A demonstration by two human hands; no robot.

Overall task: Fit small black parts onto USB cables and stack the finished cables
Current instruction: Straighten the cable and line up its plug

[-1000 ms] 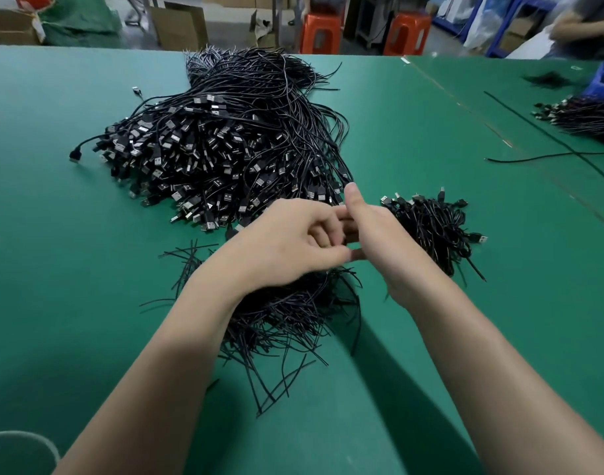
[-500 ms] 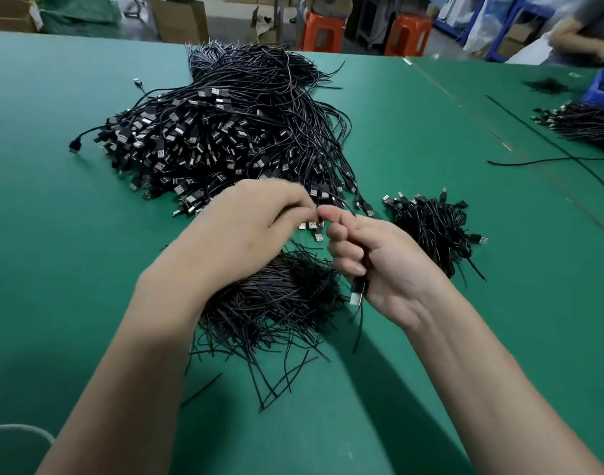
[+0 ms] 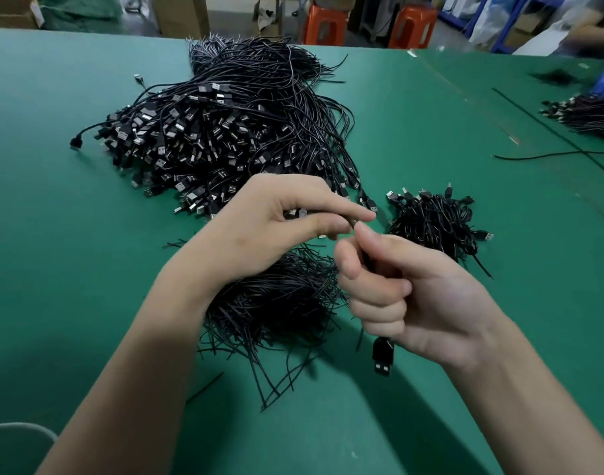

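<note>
The right hand (image 3: pixel 406 296) curls round a USB cable (image 3: pixel 382 358), its plug dangling below the fist. Just beyond, the left hand (image 3: pixel 286 221) pinches what seems a small black part (image 3: pixel 302 213). The cable looks light and floppy, so hold it close to the tip.

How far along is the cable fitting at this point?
Done, it seems: a small pile right of the hands. In hand: right hand grips one USB cable, plug hanging; left hand pinches something small. Left: the big pile, apparently most of the job.
</note>
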